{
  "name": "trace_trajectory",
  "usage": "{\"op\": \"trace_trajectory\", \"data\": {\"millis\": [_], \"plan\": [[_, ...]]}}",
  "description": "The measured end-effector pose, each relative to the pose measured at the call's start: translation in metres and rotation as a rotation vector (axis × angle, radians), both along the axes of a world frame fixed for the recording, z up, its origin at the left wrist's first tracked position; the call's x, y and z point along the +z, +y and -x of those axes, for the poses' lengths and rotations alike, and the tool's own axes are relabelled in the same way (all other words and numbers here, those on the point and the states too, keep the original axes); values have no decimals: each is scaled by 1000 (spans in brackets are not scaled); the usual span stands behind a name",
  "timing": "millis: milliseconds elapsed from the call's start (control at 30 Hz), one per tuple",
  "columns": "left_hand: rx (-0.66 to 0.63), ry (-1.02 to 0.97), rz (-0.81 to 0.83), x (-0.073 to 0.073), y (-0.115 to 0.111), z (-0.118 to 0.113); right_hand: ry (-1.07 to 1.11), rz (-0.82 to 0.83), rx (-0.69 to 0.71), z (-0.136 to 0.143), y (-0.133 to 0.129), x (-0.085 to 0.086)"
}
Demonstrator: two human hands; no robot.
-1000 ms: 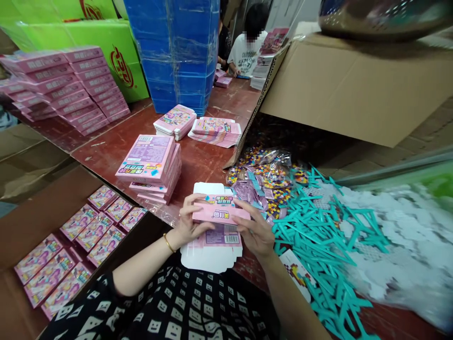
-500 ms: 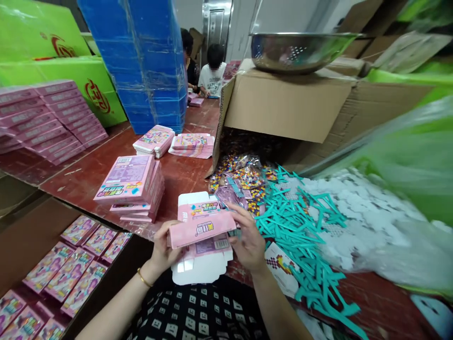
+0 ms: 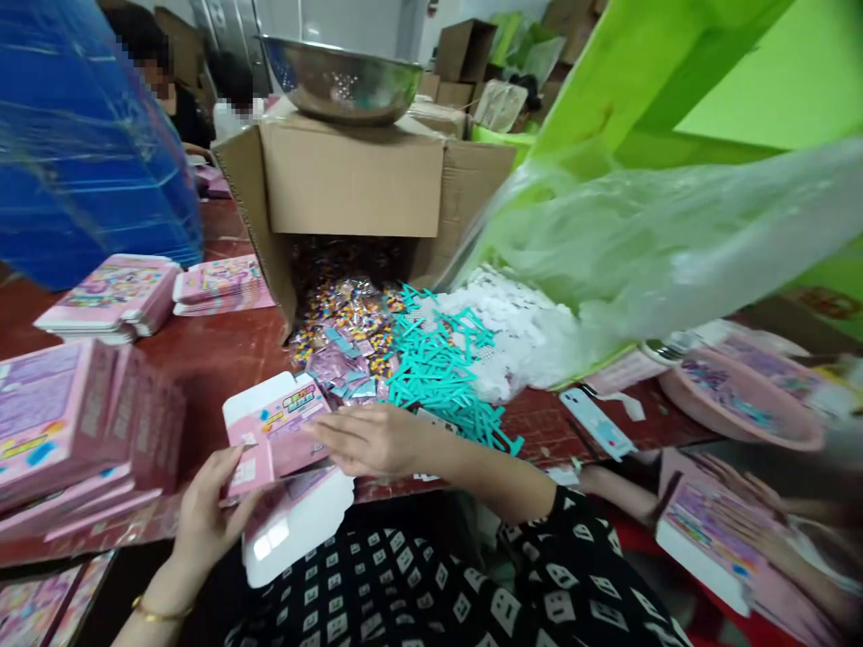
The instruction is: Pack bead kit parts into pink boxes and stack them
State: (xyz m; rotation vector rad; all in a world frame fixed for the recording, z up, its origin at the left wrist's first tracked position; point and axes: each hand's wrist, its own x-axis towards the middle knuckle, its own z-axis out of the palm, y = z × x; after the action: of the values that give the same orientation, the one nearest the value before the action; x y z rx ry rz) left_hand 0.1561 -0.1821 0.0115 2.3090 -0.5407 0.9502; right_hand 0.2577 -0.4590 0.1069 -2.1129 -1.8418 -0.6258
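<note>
A partly folded pink carton [image 3: 297, 440] with white flaps is in front of me at the table edge. My left hand [image 3: 212, 512] grips its left end, thumb below and fingers behind. My right hand [image 3: 378, 440] lies across the carton's right side, fingers stretched out together and touching the panel; its thumb is hidden. A white lower flap [image 3: 297, 526] hangs toward my lap. Just beyond the carton lie small purple packets [image 3: 337, 364], bags of coloured beads [image 3: 351, 310] and a heap of turquoise plastic sticks [image 3: 438, 359].
Pink boxes [image 3: 60, 413] are stacked at left, with flat cartons [image 3: 118, 288] behind. A cardboard box [image 3: 354, 184] bears a metal colander [image 3: 343, 85]. White pieces [image 3: 512, 314] spill from plastic. At right are a phone [image 3: 597, 422], a pink basin [image 3: 742, 400] and another person's hands [image 3: 748, 512] with a carton.
My view has swung right, bringing the basin and a neighbour's hands into sight. My right hand has shifted from gripping the carton's end to lying flat over it; the carton is turned.
</note>
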Motion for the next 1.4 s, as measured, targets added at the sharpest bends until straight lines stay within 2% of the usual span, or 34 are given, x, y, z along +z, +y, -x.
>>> {"op": "trace_trajectory", "data": {"millis": [100,200,367,433,500,567,633,700,733,800,900,1033,1100,1200,1300,1367,1400], "plan": [[74,10,44,2,-10,-4,31,-205,58,-5,4,-6],[148,36,122,-10,-14,-4,236,-387,101,-15,12,-14],[259,89,300,-42,-19,2,707,-449,199,-28,31,-18],[290,93,355,-44,-22,2,803,-470,216,-30,38,-17],[271,65,407,-31,-26,1,839,-463,241,-30,44,-16],[156,-8,426,-5,-27,-4,849,-444,268,-30,49,-20],[26,-74,369,24,-25,-11,860,-485,244,-29,51,-28],[-23,-86,251,46,-21,-17,880,-647,168,-25,51,-40],[-18,-89,206,52,-19,-20,891,-753,129,-22,51,-47],[9,-122,165,56,-18,-21,929,-930,57,-12,50,-58],[54,-191,173,49,-21,-19,1079,-992,-62,7,52,-62],[67,-210,160,45,-25,-15,1387,-997,-208,31,58,-51],[57,-196,164,47,-26,-15,1500,-1058,-240,36,61,-49],[22,-176,188,44,-27,-19,1645,-1183,-230,39,65,-56],[74,-187,314,22,-36,-19,1631,-1190,-217,38,67,-66],[209,-110,447,-5,-44,-12,1490,-1106,-272,35,69,-72],[291,-3,486,-19,-47,-8,1406,-1072,-307,34,69,-74]]}}
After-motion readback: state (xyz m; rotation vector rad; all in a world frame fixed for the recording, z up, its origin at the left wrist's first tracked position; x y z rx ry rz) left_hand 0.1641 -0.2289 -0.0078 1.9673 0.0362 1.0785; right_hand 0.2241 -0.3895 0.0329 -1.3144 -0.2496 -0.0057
